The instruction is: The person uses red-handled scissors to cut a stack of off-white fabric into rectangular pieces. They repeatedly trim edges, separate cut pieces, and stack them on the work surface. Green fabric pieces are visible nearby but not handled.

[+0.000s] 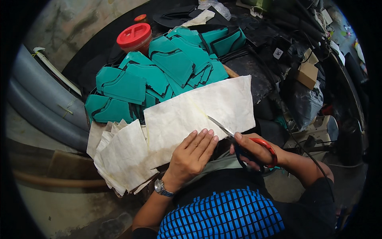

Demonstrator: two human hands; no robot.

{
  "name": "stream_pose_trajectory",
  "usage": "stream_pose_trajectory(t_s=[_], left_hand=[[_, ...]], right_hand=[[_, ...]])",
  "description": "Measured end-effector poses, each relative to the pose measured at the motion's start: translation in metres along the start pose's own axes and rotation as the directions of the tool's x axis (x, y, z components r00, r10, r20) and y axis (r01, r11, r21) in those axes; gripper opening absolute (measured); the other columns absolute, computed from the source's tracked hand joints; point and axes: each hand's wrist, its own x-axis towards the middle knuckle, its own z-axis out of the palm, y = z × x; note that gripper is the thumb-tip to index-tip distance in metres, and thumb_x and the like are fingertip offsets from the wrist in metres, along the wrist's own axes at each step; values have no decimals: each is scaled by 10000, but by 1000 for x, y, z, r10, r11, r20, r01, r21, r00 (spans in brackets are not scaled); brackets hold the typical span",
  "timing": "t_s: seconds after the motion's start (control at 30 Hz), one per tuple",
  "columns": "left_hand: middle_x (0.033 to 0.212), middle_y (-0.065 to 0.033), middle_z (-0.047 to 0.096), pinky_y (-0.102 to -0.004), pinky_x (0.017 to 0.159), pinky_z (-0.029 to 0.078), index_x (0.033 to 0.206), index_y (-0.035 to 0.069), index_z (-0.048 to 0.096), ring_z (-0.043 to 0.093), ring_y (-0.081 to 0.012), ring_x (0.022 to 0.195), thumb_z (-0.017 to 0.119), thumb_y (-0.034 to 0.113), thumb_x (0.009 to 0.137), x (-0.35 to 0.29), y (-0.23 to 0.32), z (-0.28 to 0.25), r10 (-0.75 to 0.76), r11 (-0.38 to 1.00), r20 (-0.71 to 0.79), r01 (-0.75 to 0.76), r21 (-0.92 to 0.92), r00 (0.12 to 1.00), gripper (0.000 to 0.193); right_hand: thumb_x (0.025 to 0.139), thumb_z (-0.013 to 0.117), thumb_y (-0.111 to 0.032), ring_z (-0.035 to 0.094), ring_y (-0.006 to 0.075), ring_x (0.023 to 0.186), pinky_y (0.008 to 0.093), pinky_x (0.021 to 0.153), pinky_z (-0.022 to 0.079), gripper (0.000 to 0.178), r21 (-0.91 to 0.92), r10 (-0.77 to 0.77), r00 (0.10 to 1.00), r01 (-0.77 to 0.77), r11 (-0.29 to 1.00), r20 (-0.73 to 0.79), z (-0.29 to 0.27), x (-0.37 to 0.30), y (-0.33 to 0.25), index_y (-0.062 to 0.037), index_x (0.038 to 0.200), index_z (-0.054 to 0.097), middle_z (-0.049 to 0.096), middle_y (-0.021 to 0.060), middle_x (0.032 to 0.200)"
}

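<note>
A: Where are the hands, and what are they on?

B: The left hand (pixel 192 153) lies flat, fingers together, pressing the near edge of a large off-white sheet of stiff fabric (pixel 199 113). The right hand (pixel 254 153) is closed through the loops of red-handled scissors (pixel 242 143), whose blades are parted at the sheet's near right edge. The hands are close but not touching.

A: How much open room is around that sheet?

B: Little. Its left edge overlaps a stack of similar off-white cut pieces (pixel 119 157) at the near left. Its far edge runs against a heap of teal fabric pieces with black trim (pixel 159 75). To the right, dark clutter and a black plastic bag (pixel 304 101) crowd in.

A: Any containers?

B: A round jar with a red lid (pixel 134 36) stands far left behind the teal heap; its contents are hidden.

A: Packages or labels?

B: A small brown cardboard box (pixel 307 73) sits far right, with a small white square tag (pixel 278 53) on the dark material just left of it.
</note>
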Motion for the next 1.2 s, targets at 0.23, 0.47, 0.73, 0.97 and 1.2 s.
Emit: stream_pose_trajectory(t_s=[0.23,0.47,0.73,0.97,1.2], left_hand=[[1182,-154,686,-398,969,517,1150,-7,678,661,-274,1126,607,50,849,0,0,-3,-3,999,-50,1,-34,999,314],[1186,-169,682,-406,973,511,1161,-19,671,651,-285,1147,544,84,887,-2,1,-5,4,999,-57,-6,-43,998,319],[1179,-162,687,-395,963,522,1148,-2,680,658,-282,1135,591,71,863,0,5,-13,42,999,-77,-44,-22,996,308],[1169,-146,694,-387,962,525,1127,13,695,664,-270,1125,656,59,825,-3,4,-19,-12,1000,-83,11,-14,996,307],[1165,-144,696,-390,963,524,1119,16,697,668,-274,1114,620,18,840,-6,4,-24,-32,999,-94,33,3,995,289]], right_hand=[[958,360,-699,504,94,483,244,441,416,723,125,5,1000,-5,992,8,3,11,-8,-11,931,581,481,8,579],[966,354,-687,487,91,460,239,411,392,730,37,-66,998,65,997,13,5,23,-12,-1,874,585,488,7,589],[987,341,-656,506,90,510,228,468,399,684,99,-103,992,110,989,-73,10,37,-26,-25,844,564,514,34,607],[1024,315,-580,485,89,437,228,404,385,622,-132,-286,957,280,951,-36,13,48,-38,-44,820,556,492,13,541],[1022,349,-573,493,128,612,289,582,430,631,-190,-558,829,555,810,46,10,83,-56,-26,790,562,505,30,637]])
